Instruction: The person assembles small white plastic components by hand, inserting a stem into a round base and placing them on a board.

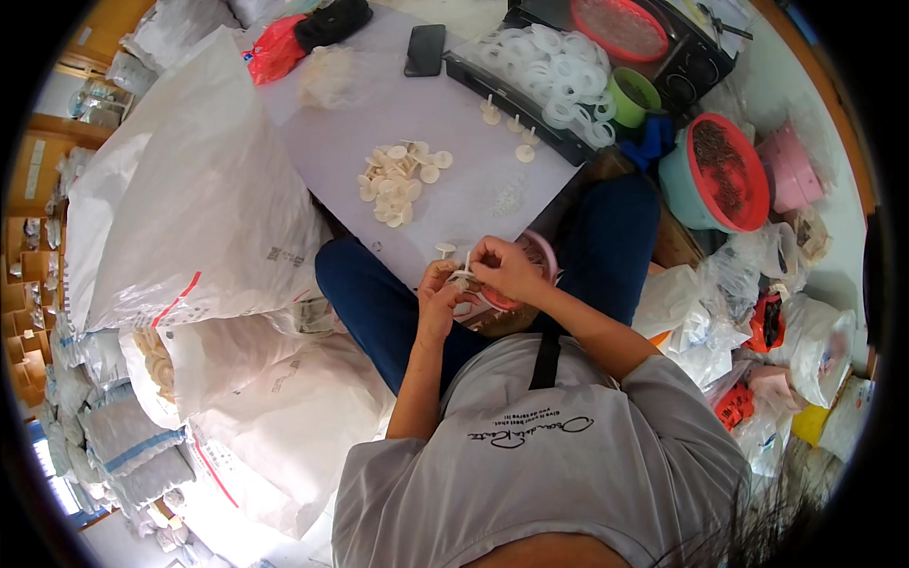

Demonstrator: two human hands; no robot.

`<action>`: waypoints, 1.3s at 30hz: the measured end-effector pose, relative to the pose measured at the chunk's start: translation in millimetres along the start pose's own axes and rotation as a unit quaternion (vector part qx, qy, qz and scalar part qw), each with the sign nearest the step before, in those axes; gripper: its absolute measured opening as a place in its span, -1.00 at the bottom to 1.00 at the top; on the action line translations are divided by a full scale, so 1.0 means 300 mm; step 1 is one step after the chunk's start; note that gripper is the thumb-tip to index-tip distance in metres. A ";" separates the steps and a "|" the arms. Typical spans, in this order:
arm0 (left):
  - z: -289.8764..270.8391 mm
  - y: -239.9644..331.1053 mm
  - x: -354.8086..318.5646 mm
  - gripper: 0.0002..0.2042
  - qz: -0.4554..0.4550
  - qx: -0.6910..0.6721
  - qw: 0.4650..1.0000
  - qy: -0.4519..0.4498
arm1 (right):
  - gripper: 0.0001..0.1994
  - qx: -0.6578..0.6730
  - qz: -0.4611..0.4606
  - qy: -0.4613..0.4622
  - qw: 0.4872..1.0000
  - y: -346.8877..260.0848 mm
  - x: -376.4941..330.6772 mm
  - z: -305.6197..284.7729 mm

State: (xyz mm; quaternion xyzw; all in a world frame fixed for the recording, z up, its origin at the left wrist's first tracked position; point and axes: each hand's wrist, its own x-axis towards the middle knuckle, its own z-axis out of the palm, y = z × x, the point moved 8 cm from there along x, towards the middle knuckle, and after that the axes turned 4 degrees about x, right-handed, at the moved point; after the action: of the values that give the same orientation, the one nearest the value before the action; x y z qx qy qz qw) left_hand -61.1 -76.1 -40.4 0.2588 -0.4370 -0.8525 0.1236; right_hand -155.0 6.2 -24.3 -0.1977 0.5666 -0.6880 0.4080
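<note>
My left hand [438, 295] is closed on a small cream plastic disc with a stem [464, 275], held above my lap. Against the stem's upper end, the fingers of my right hand [505, 268] are pinched; whatever small thing they grip is too small to make out. A pink-rimmed tub [542, 254] sits just beyond my right hand, partly hidden by it. Another cream stemmed disc [445, 249] lies at the table's near edge, beside my left fingers. Farther off on the table is a pile of similar cream discs [393, 194].
A black tray of white plastic rings [544, 71] stands at the table's right, with a few stemmed discs [525, 151] nearby. Tiny clear pieces [507, 197] lie closer. A red basin [729, 175] and green cup [634, 95] are rightward. Large white sacks [189, 199] crowd the left.
</note>
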 end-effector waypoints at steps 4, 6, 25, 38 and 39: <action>-0.021 -0.075 0.002 -0.89 -0.038 0.010 0.999 0.031 | -0.92 -0.061 -0.017 0.019 0.998 0.040 -0.032 -0.027; -0.047 -0.089 0.013 -0.90 -0.029 0.051 0.997 0.059 | -0.92 -0.048 -0.012 0.042 0.998 0.088 -0.035 -0.059; 0.035 -0.018 -0.015 -0.89 0.015 0.165 0.986 -0.012 | -0.93 -0.088 -0.005 -0.022 0.996 0.017 -0.050 -0.028; 0.027 -0.023 -0.027 -0.87 0.035 0.227 0.972 -0.052 | -0.93 -0.099 0.056 -0.043 0.993 -0.021 -0.100 -0.005; 0.022 -0.028 -0.032 -0.86 0.015 0.221 0.974 -0.051 | -0.93 -0.101 0.046 -0.042 0.993 -0.023 -0.101 -0.005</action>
State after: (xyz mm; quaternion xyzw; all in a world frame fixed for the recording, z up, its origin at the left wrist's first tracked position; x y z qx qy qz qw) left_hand -56.7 -62.4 -40.9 0.2296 -0.6243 -0.7447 0.0537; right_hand -140.5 31.0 -12.6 -0.2407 0.6236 -0.5992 0.4407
